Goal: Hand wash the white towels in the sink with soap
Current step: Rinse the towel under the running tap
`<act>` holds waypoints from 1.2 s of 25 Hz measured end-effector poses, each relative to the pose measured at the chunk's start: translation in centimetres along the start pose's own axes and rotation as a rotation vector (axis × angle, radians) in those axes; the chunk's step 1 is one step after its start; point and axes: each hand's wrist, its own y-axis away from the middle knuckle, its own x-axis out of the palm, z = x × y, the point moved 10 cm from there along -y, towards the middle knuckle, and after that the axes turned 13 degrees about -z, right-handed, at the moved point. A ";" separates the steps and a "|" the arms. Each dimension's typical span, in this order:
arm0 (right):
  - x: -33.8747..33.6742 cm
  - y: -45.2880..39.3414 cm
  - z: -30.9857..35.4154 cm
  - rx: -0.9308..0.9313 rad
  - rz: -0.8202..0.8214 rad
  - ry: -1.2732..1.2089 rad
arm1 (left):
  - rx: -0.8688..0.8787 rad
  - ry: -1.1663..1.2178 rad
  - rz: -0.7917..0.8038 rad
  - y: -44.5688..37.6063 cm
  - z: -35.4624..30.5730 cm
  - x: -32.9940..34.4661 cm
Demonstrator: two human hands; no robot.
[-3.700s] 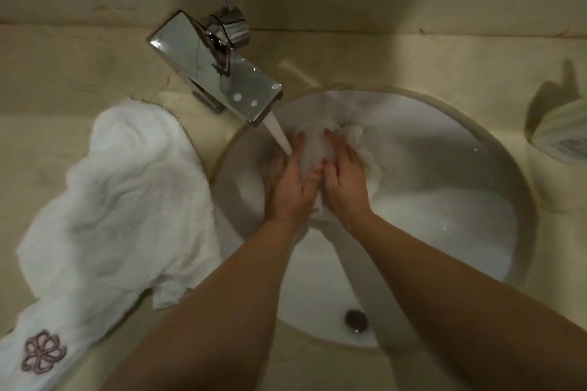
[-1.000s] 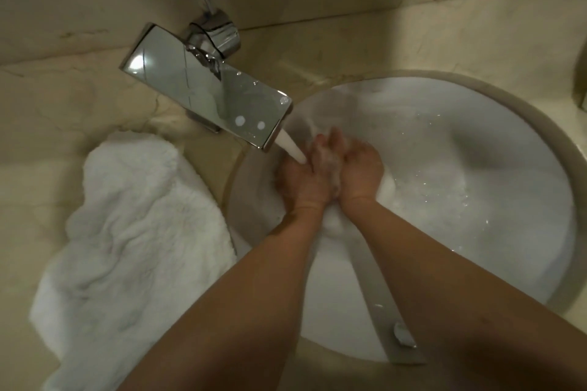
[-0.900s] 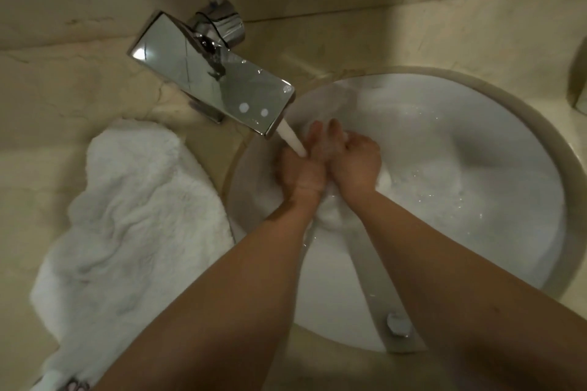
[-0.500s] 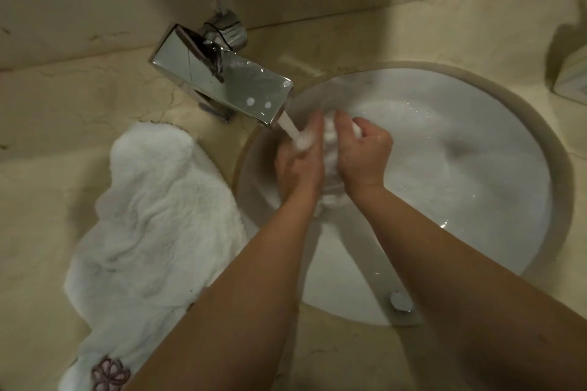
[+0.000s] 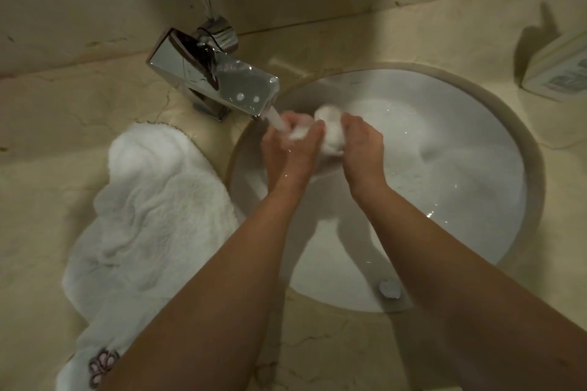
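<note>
Head view: the step in hand looks like rinsing or scrubbing one small towel (image 5: 330, 133) under the running stream from the tap (image 5: 216, 82). The towel is bunched into a wet wad just in front of the tap's spout, over the far-left part of the sink (image 5: 495, 124), which holds foamy water. The left hand (image 5: 290, 149) sits directly under the spout with water striking it, its grip curled round the wad's left end. The right hand (image 5: 360, 144), a little farther from the tap, has its grip curled round the wad's other end, so the cloth bridges the two hands (some of the fingers are hidden behind it).

A second towel (image 5: 149, 219) lies heaped on the tabletop (image 5: 47, 149) on the side of the tap away from the sink, one edge touching the sink's rim; it seems to await its turn, or to be done already, which cannot be told. A pale box (image 5: 559, 70) stands well beyond the sink from the tap.

The next move likely calls for rubbing or wringing the wad between both hands while keeping it over the sink, so that water drains there rather than onto the tabletop.
</note>
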 end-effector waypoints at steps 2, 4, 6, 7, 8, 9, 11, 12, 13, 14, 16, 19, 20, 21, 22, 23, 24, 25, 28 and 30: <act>-0.3 -0.5 -0.9 0.033 -0.015 0.039 | 0.140 -0.148 0.056 0.5 0.0 0.5; 0.1 -0.9 -1.9 0.050 0.041 0.089 | 0.197 -0.223 0.104 0.6 1.3 0.7; 0.8 -0.9 -3.0 0.045 0.112 0.181 | 0.123 -0.214 0.131 0.6 3.1 0.7; 1.1 -0.9 -3.3 0.003 0.123 0.254 | 0.076 -0.251 0.125 0.7 3.9 0.9; 1.4 -0.9 -3.4 -0.067 0.117 0.322 | 0.036 -0.323 0.089 0.7 4.5 0.8; 1.6 -0.8 -3.4 -0.131 0.096 0.360 | -0.026 -0.393 0.034 0.7 4.8 0.6; 2.1 -0.3 -3.4 -0.200 0.077 0.352 | -0.194 -0.413 -0.078 0.9 5.7 -0.1; 2.4 0.0 -3.6 -0.211 0.088 0.339 | -0.249 -0.370 -0.108 1.0 6.2 -0.2; 2.6 0.2 -3.8 -0.218 0.102 0.333 | -0.259 -0.295 -0.120 1.0 6.5 -0.3; 2.7 0.3 -4.0 -0.230 0.106 0.337 | -0.264 -0.205 -0.118 1.1 6.8 -0.1; 2.7 0.4 -4.3 -0.267 0.093 0.334 | -0.253 -0.071 -0.104 1.3 6.9 0.2; 2.5 0.1 -4.6 -0.336 -0.001 0.353 | -0.209 -0.085 -0.072 1.0 7.2 0.9; 2.4 -0.3 -4.7 -0.353 -0.034 0.373 | -0.198 -0.101 -0.086 0.8 7.5 1.1; 2.4 -0.8 -5.0 -0.362 -0.054 0.402 | -0.167 -0.111 -0.106 0.6 7.4 1.2; 2.4 -1.3 -5.2 -0.382 -0.066 0.455 | -0.135 -0.162 -0.113 0.2 7.5 1.4; 2.5 -1.8 -5.1 -0.416 -0.079 0.520 | -0.115 -0.212 -0.112 0.2 7.2 1.7; 2.6 -2.2 -5.1 -0.443 -0.091 0.565 | -0.112 -0.219 -0.093 -0.1 7.2 1.9; 2.4 -2.6 -5.0 -0.426 -0.109 0.570 | -0.093 -0.237 -0.088 -0.5 7.7 2.3; 1.9 -3.8 -4.7 -0.337 -0.152 0.511 | -0.032 -0.292 -0.164 -1.1 7.2 2.1; 2.0 -3.9 -4.2 -0.404 -0.148 0.568 | 0.078 -0.421 -0.172 -1.2 6.3 2.6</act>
